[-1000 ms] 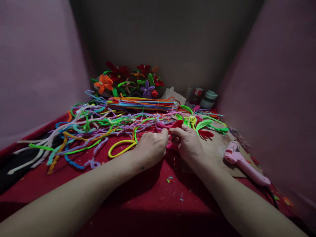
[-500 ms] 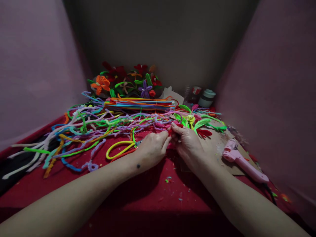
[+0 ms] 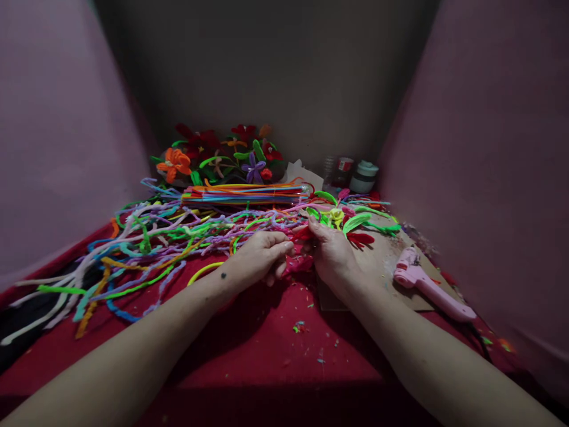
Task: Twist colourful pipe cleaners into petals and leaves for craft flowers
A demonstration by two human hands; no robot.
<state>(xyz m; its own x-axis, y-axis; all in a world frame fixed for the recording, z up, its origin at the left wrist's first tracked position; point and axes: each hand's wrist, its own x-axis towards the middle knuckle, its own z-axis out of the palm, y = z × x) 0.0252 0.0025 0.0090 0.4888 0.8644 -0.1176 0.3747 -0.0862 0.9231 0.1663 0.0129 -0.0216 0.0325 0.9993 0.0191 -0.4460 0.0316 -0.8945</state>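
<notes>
A red fuzzy pipe cleaner piece [image 3: 303, 232] is held above the middle of the table. My right hand [image 3: 333, 249] pinches it between thumb and fingers. My left hand [image 3: 262, 256] is closed at the piece's left end, thumb and forefinger together; its lower fingers curl loosely. Much of the piece is hidden by my fingers. Just beyond my right hand lie a yellow pipe cleaner flower [image 3: 336, 217], green leaf shapes [image 3: 357, 222] and a dark red petal-like piece [image 3: 360, 240]. A yellow loop [image 3: 202, 271] shows partly behind my left forearm.
Loose coloured pipe cleaners [image 3: 146, 237] spread over the left of the red cloth [image 3: 249, 350]. Behind are a bundle of pipe cleaners [image 3: 244, 194] and finished flowers [image 3: 213, 154]. To the right, a pink glue gun [image 3: 431, 287] rests on cardboard [image 3: 382, 279]; a lidded jar [image 3: 364, 176] stands behind.
My left hand has moved left, away from my right hand, so more of the red piece shows between them. The whole view has shifted slightly.
</notes>
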